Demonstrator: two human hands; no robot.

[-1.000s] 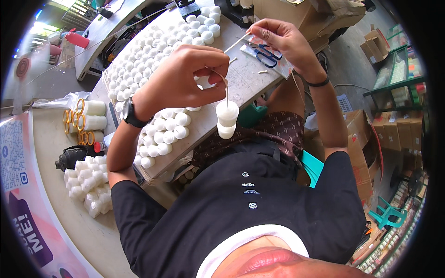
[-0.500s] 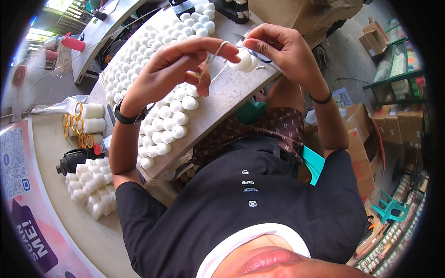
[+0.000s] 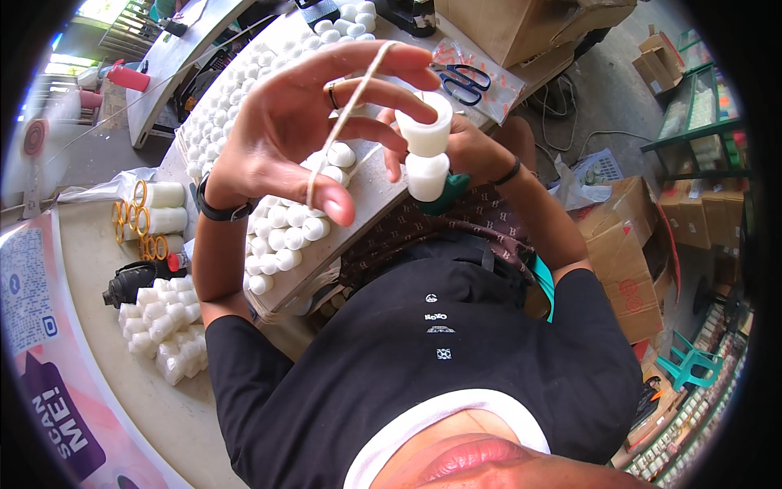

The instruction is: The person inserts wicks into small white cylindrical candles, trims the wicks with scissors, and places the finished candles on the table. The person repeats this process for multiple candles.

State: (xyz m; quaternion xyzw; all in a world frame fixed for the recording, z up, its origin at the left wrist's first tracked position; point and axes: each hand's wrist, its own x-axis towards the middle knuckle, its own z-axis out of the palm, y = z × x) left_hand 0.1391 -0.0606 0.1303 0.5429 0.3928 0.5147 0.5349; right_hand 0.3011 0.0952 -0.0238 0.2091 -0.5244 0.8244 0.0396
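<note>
My left hand (image 3: 297, 126) is spread wide, with an off-white cord (image 3: 353, 106) pulled taut across its index finger and thumb. Its other fingers reach toward a stack of small white plastic cups (image 3: 426, 140) and overlap the upper one, but I cannot tell whether they touch. Behind that stack, my right hand (image 3: 472, 151) grips the cups, its fingertips partly hidden. The upper cup's hollow mouth faces up. Below my left hand, rows of similar white cups (image 3: 281, 220) stand close together on the pale worktable (image 3: 326, 265).
Dark-handled scissors (image 3: 464, 84) lie on a clear plastic bag (image 3: 497, 90) at the table's far right corner. On the left surface are bundled white cups (image 3: 163, 318), a black bottle (image 3: 130, 283) and gold-rimmed jars (image 3: 159, 220). Cardboard boxes (image 3: 619, 253) stand at right.
My left hand has spread, stretching the cord between index finger and thumb. The right hand has lowered and tilted the cups upright, uncovering the scissors and the plastic bag.
</note>
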